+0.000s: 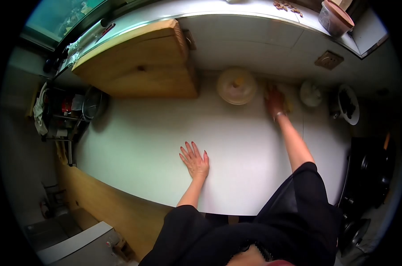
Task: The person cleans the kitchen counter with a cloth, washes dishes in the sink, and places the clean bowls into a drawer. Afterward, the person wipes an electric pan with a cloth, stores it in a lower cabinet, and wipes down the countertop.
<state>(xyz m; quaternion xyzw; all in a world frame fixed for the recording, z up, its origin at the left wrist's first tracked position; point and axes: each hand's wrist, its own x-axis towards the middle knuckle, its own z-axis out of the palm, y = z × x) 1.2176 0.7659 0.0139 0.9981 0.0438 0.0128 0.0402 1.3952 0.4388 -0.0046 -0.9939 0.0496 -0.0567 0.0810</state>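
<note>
My left hand (pixel 195 165) lies flat on the white countertop (pixel 152 146), its fingers spread and nothing in it. Far forward by the wall, my right hand (pixel 275 101) presses down on what looks like a yellow cloth (pixel 289 105), which shows on both sides of the hand. Shadow blurs those fingertips. Just left of that hand stands a round dish with a pale, see-through lid (pixel 236 88) and a yellowish knob. To its right is a small whitish jar or bag (pixel 310 94).
A thick wooden board (pixel 139 66) leans against the back wall. A dish rack (pixel 65 111) and metal pot (pixel 93 104) stand left. At right are a white-rimmed bowl (pixel 348 104) and a black stove (pixel 369 168). A lidded tub (pixel 335 18) sits on the sill.
</note>
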